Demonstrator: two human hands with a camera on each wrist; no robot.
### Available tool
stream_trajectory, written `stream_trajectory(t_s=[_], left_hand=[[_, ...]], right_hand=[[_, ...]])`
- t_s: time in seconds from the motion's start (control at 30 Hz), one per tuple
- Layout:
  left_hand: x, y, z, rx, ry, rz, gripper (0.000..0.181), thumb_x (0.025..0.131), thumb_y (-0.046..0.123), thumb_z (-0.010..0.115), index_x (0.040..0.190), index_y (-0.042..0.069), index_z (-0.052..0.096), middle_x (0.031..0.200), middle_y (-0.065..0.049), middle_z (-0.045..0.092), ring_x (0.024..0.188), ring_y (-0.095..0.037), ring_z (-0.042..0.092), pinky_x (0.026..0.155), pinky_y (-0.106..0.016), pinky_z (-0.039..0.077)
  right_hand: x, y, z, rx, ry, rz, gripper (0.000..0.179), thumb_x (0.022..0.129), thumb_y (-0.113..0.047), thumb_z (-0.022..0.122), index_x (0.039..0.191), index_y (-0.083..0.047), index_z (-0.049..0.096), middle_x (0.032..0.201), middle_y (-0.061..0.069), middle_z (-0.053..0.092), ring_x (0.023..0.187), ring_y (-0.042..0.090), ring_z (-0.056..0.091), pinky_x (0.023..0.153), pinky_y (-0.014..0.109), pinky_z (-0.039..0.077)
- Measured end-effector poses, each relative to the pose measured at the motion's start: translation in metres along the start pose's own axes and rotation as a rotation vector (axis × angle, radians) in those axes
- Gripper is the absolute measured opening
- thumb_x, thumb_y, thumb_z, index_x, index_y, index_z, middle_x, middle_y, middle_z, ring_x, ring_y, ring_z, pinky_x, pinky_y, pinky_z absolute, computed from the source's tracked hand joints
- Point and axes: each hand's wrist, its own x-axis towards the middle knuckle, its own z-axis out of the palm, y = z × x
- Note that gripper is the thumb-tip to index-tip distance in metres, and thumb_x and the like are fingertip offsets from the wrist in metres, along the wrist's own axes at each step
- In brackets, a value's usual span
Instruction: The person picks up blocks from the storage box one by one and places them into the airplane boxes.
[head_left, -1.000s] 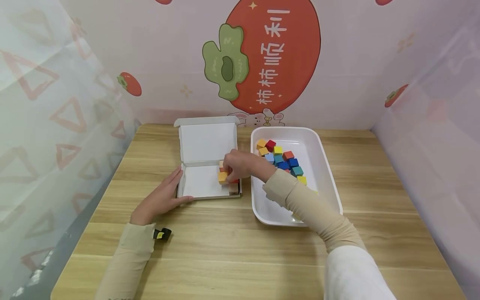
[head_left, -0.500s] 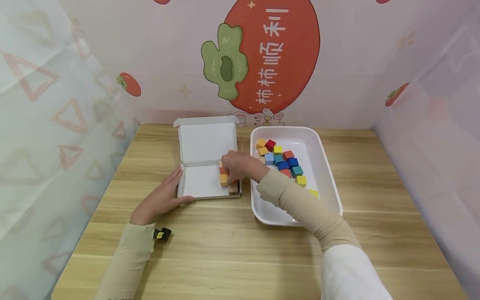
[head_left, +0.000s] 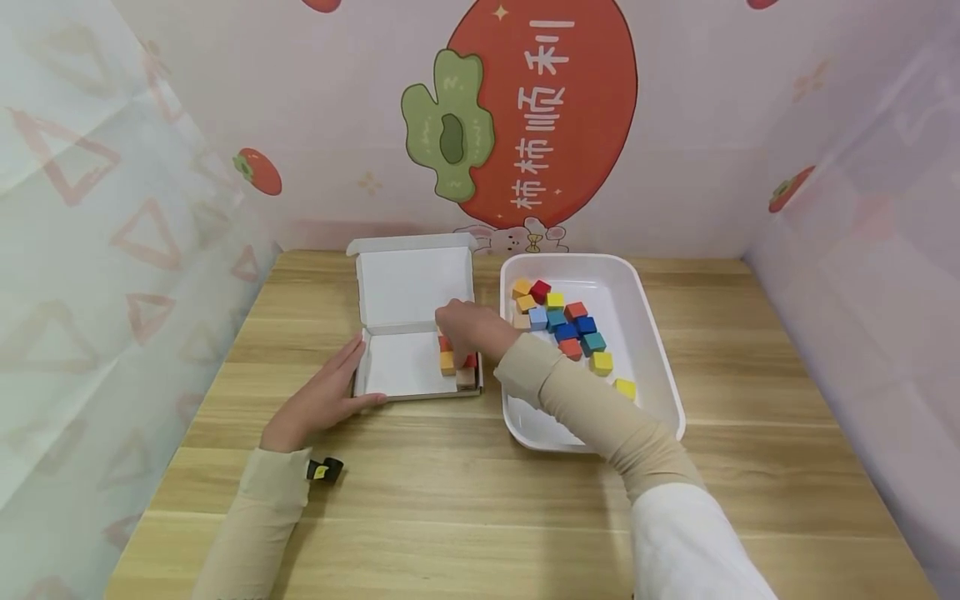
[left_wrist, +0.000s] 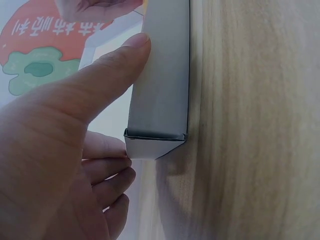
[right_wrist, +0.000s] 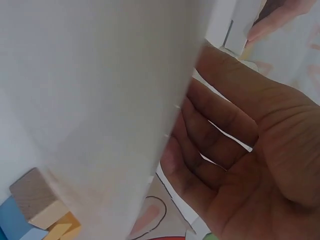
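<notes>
Seating cubes (head_left: 447,363) squarely in the box (head_left: 401,367) probably calls for light, straight pressure, faces flush. Steady the box with the left hand (head_left: 324,398): grip wide, thumb along the front wall. The right hand (head_left: 472,327) points down over cubes at the box's right end; whether its grip holds one cannot be told. Box: thin, white, apparently cardboard. Cubes: crisp-edged, coloured, plus a pale wooden cube (head_left: 466,380) at the front right corner. Tray (head_left: 662,350): glossy, round-cornered.

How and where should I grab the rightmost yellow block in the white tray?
Probably pinch the yellow block by two opposite side faces, from above: it's a cube with no neighbour seen against its sides, and the white tray has raised walls.
</notes>
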Motion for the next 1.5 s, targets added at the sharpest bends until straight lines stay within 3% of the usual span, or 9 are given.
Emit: stream_trajectory(t_s=[0.3,0.53,0.77,0.97,1.1,1.3,1.5], left_hand=[[0.000,-0.002,-0.001,0.007,0.002,-0.005,0.116,0.093,0.056,0.076,0.167,-0.004,0.011,0.177,-0.023,0.008,0.162,-0.048,0.017,0.129,-0.064,0.024],[0.000,-0.004,0.001,0.008,0.008,0.012,0.116,0.093,0.057,0.076,0.167,-0.005,0.012,0.177,-0.024,0.008,0.162,-0.048,0.017,0.129,-0.064,0.023],[0.001,-0.002,0.002,0.008,0.017,0.016,0.115,0.093,0.057,0.076,0.167,-0.006,0.013,0.177,-0.025,0.009,0.162,-0.048,0.017,0.129,-0.064,0.024],[0.000,-0.001,0.002,0.007,0.017,0.014,0.115,0.093,0.055,0.077,0.167,-0.006,0.013,0.176,-0.026,0.010,0.161,-0.049,0.018,0.129,-0.065,0.024],[0.000,-0.002,0.003,0.014,0.008,0.007,0.116,0.093,0.057,0.077,0.167,-0.006,0.013,0.177,-0.025,0.009,0.161,-0.049,0.018,0.129,-0.064,0.024],[0.000,-0.001,0.005,0.008,0.007,0.009,0.116,0.093,0.057,0.077,0.166,-0.006,0.013,0.177,-0.026,0.009,0.162,-0.049,0.017,0.130,-0.064,0.023],[0.000,0.000,0.003,0.012,0.026,0.013,0.113,0.093,0.053,0.078,0.166,-0.008,0.016,0.176,-0.026,0.012,0.161,-0.049,0.019,0.129,-0.064,0.024]], right_hand=[[-0.014,0.008,-0.013,0.105,-0.046,-0.017,0.040,0.087,-0.023,0.090,0.119,-0.012,0.070,0.105,0.003,0.070,0.093,0.021,0.067,0.074,0.026,0.062],[-0.054,0.031,-0.036,0.119,0.057,-0.134,0.027,0.092,-0.021,0.084,0.117,-0.012,0.080,0.109,0.004,0.076,0.097,0.022,0.066,0.086,0.030,0.062],[-0.095,0.063,-0.046,0.022,0.116,-0.149,0.027,0.090,-0.020,0.087,0.115,-0.014,0.082,0.109,0.005,0.080,0.096,0.019,0.071,0.093,0.035,0.064],[-0.120,0.089,-0.036,0.068,0.060,-0.045,0.034,0.088,-0.021,0.089,0.120,-0.017,0.080,0.115,0.003,0.079,0.104,0.019,0.072,0.098,0.038,0.064],[-0.128,0.104,-0.024,0.085,0.027,-0.049,0.033,0.089,-0.020,0.088,0.121,-0.018,0.080,0.115,0.001,0.079,0.105,0.020,0.073,0.100,0.041,0.063],[-0.132,0.124,-0.003,0.083,-0.068,-0.041,0.019,0.093,-0.019,0.083,0.111,-0.022,0.080,0.107,-0.001,0.077,0.098,0.018,0.067,0.099,0.040,0.063],[-0.128,0.133,0.017,0.115,-0.140,0.018,0.028,0.091,-0.016,0.084,0.119,-0.018,0.079,0.111,0.001,0.076,0.102,0.017,0.067,0.103,0.041,0.062]])
